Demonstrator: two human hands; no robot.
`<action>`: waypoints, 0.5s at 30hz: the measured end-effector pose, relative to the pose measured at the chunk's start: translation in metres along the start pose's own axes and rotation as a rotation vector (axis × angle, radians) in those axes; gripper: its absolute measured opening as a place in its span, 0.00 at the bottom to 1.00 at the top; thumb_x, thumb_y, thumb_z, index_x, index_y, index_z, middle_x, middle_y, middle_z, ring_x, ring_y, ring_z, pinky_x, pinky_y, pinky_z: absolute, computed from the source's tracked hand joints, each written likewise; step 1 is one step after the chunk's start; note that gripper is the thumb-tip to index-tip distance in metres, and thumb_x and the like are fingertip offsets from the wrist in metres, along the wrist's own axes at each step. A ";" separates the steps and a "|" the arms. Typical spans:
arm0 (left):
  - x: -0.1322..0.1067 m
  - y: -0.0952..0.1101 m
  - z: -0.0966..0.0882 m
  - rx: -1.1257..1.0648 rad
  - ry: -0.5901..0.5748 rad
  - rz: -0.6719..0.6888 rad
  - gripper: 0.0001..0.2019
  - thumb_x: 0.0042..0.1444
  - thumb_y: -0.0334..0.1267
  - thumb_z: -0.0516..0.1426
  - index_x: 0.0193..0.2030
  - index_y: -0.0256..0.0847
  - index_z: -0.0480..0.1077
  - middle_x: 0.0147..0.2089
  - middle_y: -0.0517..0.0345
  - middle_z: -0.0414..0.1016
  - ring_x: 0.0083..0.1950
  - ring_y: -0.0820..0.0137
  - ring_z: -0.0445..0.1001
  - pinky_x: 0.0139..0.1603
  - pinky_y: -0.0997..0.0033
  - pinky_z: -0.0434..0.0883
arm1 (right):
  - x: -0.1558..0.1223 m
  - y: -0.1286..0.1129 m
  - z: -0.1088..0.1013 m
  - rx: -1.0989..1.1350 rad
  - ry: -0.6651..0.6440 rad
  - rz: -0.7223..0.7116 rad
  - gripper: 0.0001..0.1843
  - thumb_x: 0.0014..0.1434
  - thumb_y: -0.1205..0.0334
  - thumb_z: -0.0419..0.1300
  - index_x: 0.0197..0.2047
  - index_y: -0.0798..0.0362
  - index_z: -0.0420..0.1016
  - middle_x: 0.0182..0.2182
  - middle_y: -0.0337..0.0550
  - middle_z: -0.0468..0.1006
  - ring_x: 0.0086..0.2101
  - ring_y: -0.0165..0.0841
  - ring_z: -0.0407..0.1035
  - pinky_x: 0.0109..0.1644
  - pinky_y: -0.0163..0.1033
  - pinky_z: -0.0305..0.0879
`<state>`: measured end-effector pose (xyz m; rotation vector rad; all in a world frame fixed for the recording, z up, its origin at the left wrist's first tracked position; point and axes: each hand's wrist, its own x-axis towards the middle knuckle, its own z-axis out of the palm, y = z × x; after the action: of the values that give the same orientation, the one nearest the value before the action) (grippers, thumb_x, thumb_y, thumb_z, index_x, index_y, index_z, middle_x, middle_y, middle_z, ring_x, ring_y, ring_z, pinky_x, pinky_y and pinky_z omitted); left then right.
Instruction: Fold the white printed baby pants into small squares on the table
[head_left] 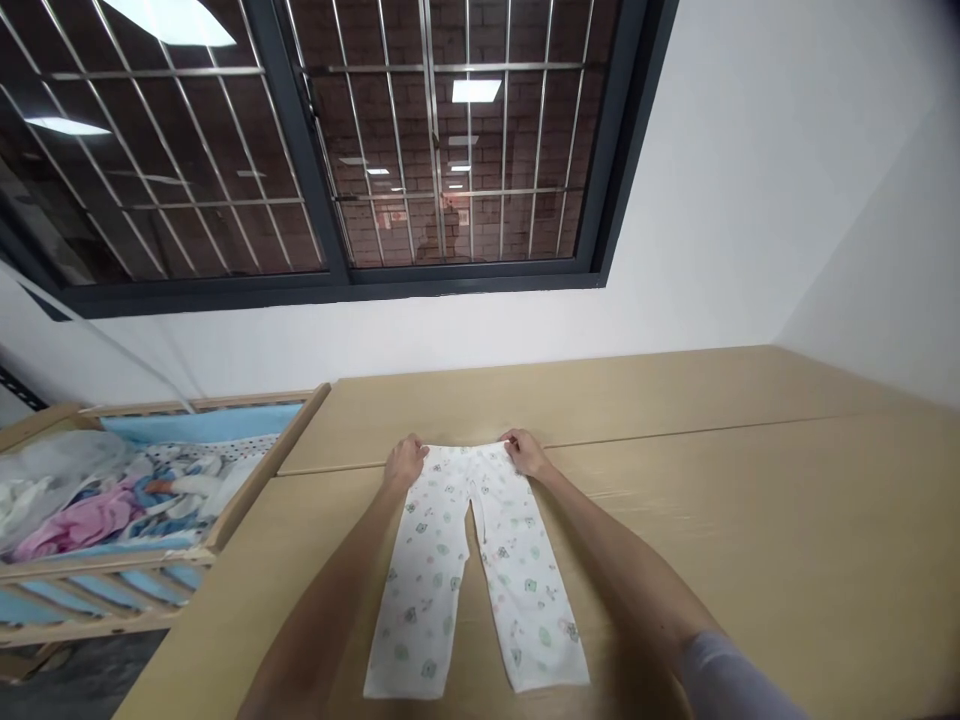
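Note:
A pair of small white pants (431, 560) with a green and grey print lies flat on the wooden table, waistband away from me and legs spread toward me. At the left end of the waistband, my left hand (406, 462) pinches the corner. My right hand (525, 453) grips the opposite corner of the waistband between thumb and fingers. Both forearms reach in on either side of the legs. The waistband looks stretched straight between the two hands.
The light wooden table (750, 520) has a seam running across it. To the left stands a wooden crib (247, 495) with blue lining, holding a pink cloth (86, 522) and other heaped clothes. Behind the table are a white wall (690, 220) and a barred window (465, 275).

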<state>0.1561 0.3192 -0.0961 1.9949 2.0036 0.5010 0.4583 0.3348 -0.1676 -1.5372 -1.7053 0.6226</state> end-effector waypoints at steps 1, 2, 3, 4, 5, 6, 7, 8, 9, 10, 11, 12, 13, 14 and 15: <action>-0.002 0.005 -0.001 0.011 0.006 -0.007 0.14 0.66 0.46 0.58 0.50 0.37 0.71 0.49 0.53 0.74 0.47 0.64 0.75 0.50 0.56 0.74 | 0.001 0.003 0.001 -0.003 -0.004 0.004 0.11 0.59 0.67 0.56 0.41 0.51 0.78 0.40 0.44 0.80 0.43 0.38 0.72 0.53 0.45 0.64; -0.005 0.011 -0.004 0.024 0.017 -0.011 0.14 0.66 0.46 0.57 0.50 0.37 0.70 0.49 0.52 0.74 0.48 0.63 0.74 0.51 0.55 0.73 | 0.003 0.005 0.002 -0.001 -0.012 0.007 0.10 0.59 0.68 0.56 0.41 0.51 0.78 0.41 0.44 0.80 0.43 0.38 0.72 0.54 0.45 0.64; -0.009 0.019 -0.006 0.039 0.034 -0.011 0.13 0.66 0.44 0.57 0.51 0.37 0.70 0.50 0.51 0.73 0.50 0.62 0.73 0.53 0.54 0.71 | 0.004 0.007 0.002 0.005 -0.022 0.010 0.10 0.59 0.68 0.57 0.41 0.51 0.78 0.41 0.45 0.80 0.44 0.38 0.72 0.54 0.44 0.64; -0.016 0.028 -0.008 0.053 0.056 -0.005 0.12 0.67 0.41 0.55 0.52 0.36 0.69 0.52 0.48 0.72 0.53 0.60 0.72 0.56 0.53 0.69 | 0.006 0.009 0.002 0.015 -0.034 0.013 0.10 0.58 0.68 0.57 0.41 0.52 0.78 0.41 0.45 0.80 0.43 0.38 0.72 0.53 0.43 0.64; -0.026 0.038 -0.011 0.066 0.076 0.011 0.12 0.67 0.39 0.54 0.53 0.36 0.68 0.54 0.45 0.71 0.56 0.58 0.70 0.58 0.52 0.66 | 0.008 0.011 0.001 0.029 -0.050 0.017 0.10 0.57 0.67 0.58 0.42 0.53 0.78 0.41 0.46 0.80 0.42 0.38 0.73 0.51 0.42 0.66; -0.039 0.049 -0.012 0.077 0.089 0.040 0.12 0.67 0.36 0.52 0.54 0.35 0.68 0.55 0.42 0.70 0.58 0.57 0.68 0.60 0.53 0.64 | 0.010 0.012 0.000 0.047 -0.068 0.021 0.11 0.57 0.66 0.59 0.43 0.54 0.78 0.40 0.47 0.80 0.41 0.37 0.73 0.48 0.41 0.67; -0.055 0.061 -0.013 0.083 0.092 0.082 0.12 0.67 0.34 0.51 0.54 0.36 0.68 0.56 0.41 0.70 0.60 0.56 0.66 0.62 0.54 0.62 | 0.012 0.014 -0.002 0.068 -0.090 0.024 0.11 0.57 0.65 0.60 0.44 0.55 0.77 0.39 0.47 0.80 0.39 0.37 0.73 0.46 0.39 0.68; -0.074 0.074 -0.012 0.084 0.072 0.140 0.11 0.66 0.35 0.51 0.53 0.37 0.69 0.56 0.42 0.70 0.60 0.57 0.66 0.61 0.56 0.61 | 0.014 0.015 -0.005 0.091 -0.114 0.025 0.12 0.57 0.63 0.60 0.44 0.55 0.77 0.38 0.47 0.81 0.37 0.36 0.73 0.43 0.38 0.68; -0.097 0.087 -0.010 0.081 0.034 0.208 0.10 0.66 0.37 0.52 0.51 0.39 0.70 0.54 0.44 0.72 0.57 0.58 0.68 0.60 0.58 0.63 | 0.016 0.016 -0.008 0.113 -0.139 0.025 0.11 0.58 0.62 0.60 0.44 0.56 0.77 0.37 0.46 0.81 0.36 0.35 0.73 0.42 0.38 0.69; -0.122 0.100 -0.006 0.074 -0.011 0.272 0.10 0.66 0.39 0.52 0.48 0.40 0.71 0.51 0.47 0.74 0.53 0.59 0.71 0.56 0.60 0.65 | 0.018 0.018 -0.011 0.133 -0.162 0.024 0.11 0.58 0.60 0.60 0.43 0.56 0.77 0.36 0.46 0.81 0.35 0.35 0.73 0.41 0.37 0.69; -0.149 0.112 0.000 0.064 -0.066 0.339 0.09 0.65 0.42 0.54 0.45 0.42 0.72 0.47 0.50 0.76 0.49 0.61 0.74 0.52 0.62 0.67 | 0.020 0.019 -0.014 0.148 -0.180 0.024 0.11 0.58 0.58 0.61 0.41 0.56 0.77 0.36 0.46 0.81 0.35 0.35 0.73 0.41 0.37 0.68; -0.175 0.123 0.006 0.052 -0.121 0.401 0.10 0.64 0.45 0.55 0.42 0.43 0.74 0.43 0.53 0.77 0.44 0.62 0.75 0.49 0.63 0.69 | 0.021 0.020 -0.016 0.159 -0.195 0.025 0.11 0.57 0.57 0.61 0.39 0.56 0.77 0.36 0.46 0.81 0.35 0.34 0.73 0.41 0.37 0.68; -0.201 0.133 0.013 0.041 -0.188 0.473 0.13 0.63 0.48 0.55 0.38 0.43 0.75 0.39 0.54 0.78 0.40 0.62 0.76 0.45 0.63 0.70 | 0.021 0.021 -0.018 0.166 -0.207 0.029 0.11 0.57 0.56 0.62 0.38 0.55 0.77 0.35 0.45 0.81 0.35 0.34 0.73 0.41 0.36 0.68; -0.224 0.142 0.021 0.042 -0.293 0.552 0.17 0.64 0.51 0.52 0.37 0.42 0.76 0.36 0.51 0.78 0.37 0.60 0.76 0.43 0.59 0.71 | 0.022 0.021 -0.019 0.168 -0.215 0.035 0.12 0.56 0.55 0.62 0.36 0.55 0.76 0.34 0.45 0.81 0.34 0.34 0.73 0.40 0.36 0.67; -0.243 0.149 0.029 0.065 -0.380 0.568 0.22 0.63 0.55 0.51 0.35 0.40 0.77 0.33 0.47 0.78 0.36 0.56 0.77 0.42 0.55 0.71 | 0.021 0.021 -0.020 0.166 -0.222 0.042 0.12 0.55 0.54 0.63 0.35 0.55 0.76 0.33 0.44 0.81 0.33 0.33 0.73 0.39 0.36 0.67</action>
<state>0.3074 0.0769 -0.0719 2.4715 1.2385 0.1412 0.4869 0.3567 -0.1674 -1.4322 -1.7376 0.9630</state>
